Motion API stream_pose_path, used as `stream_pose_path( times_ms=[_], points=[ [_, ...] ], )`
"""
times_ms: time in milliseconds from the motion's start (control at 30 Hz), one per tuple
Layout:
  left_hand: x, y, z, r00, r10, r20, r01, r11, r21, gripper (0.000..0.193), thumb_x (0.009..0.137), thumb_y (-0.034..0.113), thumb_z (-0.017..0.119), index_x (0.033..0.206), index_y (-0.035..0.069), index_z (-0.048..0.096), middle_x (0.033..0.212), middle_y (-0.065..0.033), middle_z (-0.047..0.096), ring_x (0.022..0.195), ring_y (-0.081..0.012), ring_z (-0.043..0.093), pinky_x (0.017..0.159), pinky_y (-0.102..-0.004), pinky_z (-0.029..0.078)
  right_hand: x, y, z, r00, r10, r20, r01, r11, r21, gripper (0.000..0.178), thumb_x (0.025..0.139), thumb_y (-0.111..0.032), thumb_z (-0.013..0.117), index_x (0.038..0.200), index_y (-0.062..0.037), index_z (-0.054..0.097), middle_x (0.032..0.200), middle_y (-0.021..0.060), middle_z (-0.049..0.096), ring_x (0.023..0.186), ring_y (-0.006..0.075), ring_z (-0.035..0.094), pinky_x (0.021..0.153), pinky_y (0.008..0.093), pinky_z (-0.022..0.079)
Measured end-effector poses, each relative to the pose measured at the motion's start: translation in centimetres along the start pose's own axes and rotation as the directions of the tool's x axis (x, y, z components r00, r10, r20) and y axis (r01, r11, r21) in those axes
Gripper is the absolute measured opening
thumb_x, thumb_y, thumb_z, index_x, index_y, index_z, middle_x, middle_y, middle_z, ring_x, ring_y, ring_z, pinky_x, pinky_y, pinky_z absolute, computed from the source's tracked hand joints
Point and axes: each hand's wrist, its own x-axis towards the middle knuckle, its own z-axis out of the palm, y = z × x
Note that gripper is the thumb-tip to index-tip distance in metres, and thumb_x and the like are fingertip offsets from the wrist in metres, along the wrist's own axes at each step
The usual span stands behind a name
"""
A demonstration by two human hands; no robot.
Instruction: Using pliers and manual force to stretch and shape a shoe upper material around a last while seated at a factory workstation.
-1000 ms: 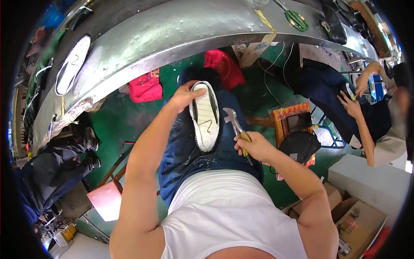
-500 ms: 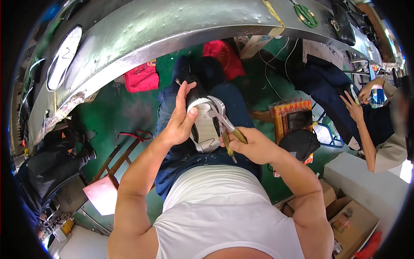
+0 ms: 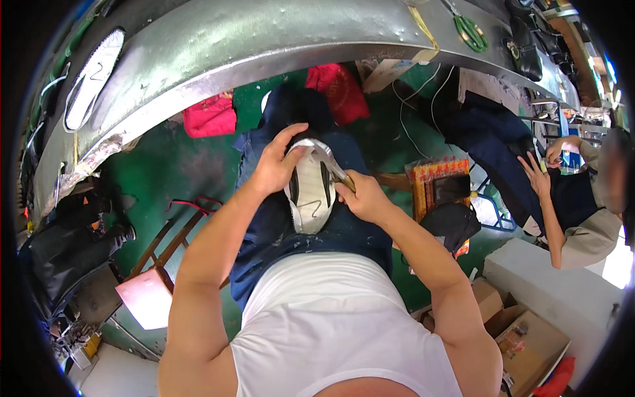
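Orientation: 12 o'clock is the top of the view; the clock centre is mid-view. A long metal surface (image 3: 264, 46) spans 10 to 1 o'clock. A co-worker (image 3: 585, 228) sits at 3 o'clock. An open cardboard box (image 3: 546, 354) stands at 4 o'clock. A wooden-framed chair (image 3: 145, 298) with a pale seat is at 8 o'clock. Two red cloth items lie on the floor: one (image 3: 210, 117) at 10 o'clock, the other (image 3: 338, 92) at 12 o'clock. The held shoe (image 3: 309, 192) is at the centre, above the dark blue trousers (image 3: 262, 245) of the lap, its white underside facing up. A second white shoe (image 3: 94, 81) lies on the surface at 10 o'clock. Left hand (image 3: 274, 165): fingers part-curled, holding the shoe's 11 o'clock edge, thumb on the rim. Right hand (image 3: 365, 196): fingers closed around the handles of metal pincers (image 3: 329, 157). The pincers' head meets the shoe's 12 to 1 o'clock rim; whether it grips cannot be told. Green-handled scissors (image 3: 471, 32) rest on the surface between 1 and 2 o'clock.
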Motion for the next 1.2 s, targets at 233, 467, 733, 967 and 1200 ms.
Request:
stream_pose_path(
  times_ms=[233,467,733,967,1200],
  points=[
    [1.1,1.7,0.7,0.963,-0.257,0.082,0.27,0.932,-0.242,0.048,0.097,0.021,0.063,0.141,0.008,0.052,0.134,-0.0119,0.059,0.119,-0.019,0.057,0.102,-0.0308,0.043,-2.0,-3.8,-2.2,0.99,0.138,0.041,-0.117,0.939,-0.323,0.02,0.096,-0.015,0.057,0.1,0.0044,0.056,0.08,0.0183,0.065,0.078,0.0343,0.066,0.07,0.0407,0.05],
    [2.1,1.5,0.6,0.941,-0.327,0.091,0.339,0.902,-0.266,0.047,0.096,0.021,0.065,0.139,0.006,0.055,0.125,-0.0111,0.065,0.11,-0.0145,0.059,0.097,-0.0293,0.046,-1.8,-3.9,-5.8,0.82,0.398,0.411,-0.488,0.862,0.139,0.025,0.098,-0.022,0.061,0.104,0.0024,0.058,0.089,0.0106,0.069,0.078,0.0151,0.066,0.071,0.0319,0.052],
    [1.2,1.8,0.4,0.92,-0.314,0.234,0.385,0.835,-0.393,0.062,0.092,0.018,0.069,0.147,0.005,0.044,0.128,-0.0147,0.063,0.114,-0.0195,0.059,0.102,-0.0324,0.045,1.6,-3.1,-2.5,0.98,0.199,0.018,-0.192,0.961,-0.199,0.037,0.1,-0.03,0.05,0.109,0.005,0.057,0.095,0.0327,0.065,0.093,0.051,0.061,0.081,0.0534,0.048],
    [-5.1,1.9,2.9,0.881,-0.469,-0.06,0.473,0.874,0.113,0.058,0.092,0.02,0.06,0.144,0.001,0.045,0.124,-0.0242,0.065,0.118,-0.0323,0.063,0.101,-0.0365,0.046,-0.7,-1.9,-1.6,0.934,0.34,-0.112,-0.338,0.94,0.035,0.056,0.084,-0.035,0.074,0.117,0.0062,0.054,0.105,0.0242,0.068,0.099,0.0393,0.067,0.085,0.0445,0.051],
    [-6.8,3.0,3.5,0.841,-0.505,0.192,0.54,0.763,-0.356,0.098,0.071,-0.008,0.054,0.16,0.015,0.018,0.146,-0.0157,0.049,0.128,-0.0232,0.051,0.104,-0.0261,0.038,-1.0,2.4,-0.1,0.928,0.354,-0.115,-0.352,0.935,0.041,0.043,0.082,-0.021,0.075,0.109,0.0058,0.055,0.084,0.0103,0.064,0.071,0.0139,0.063,0.065,0.0324,0.051]
  ],
)
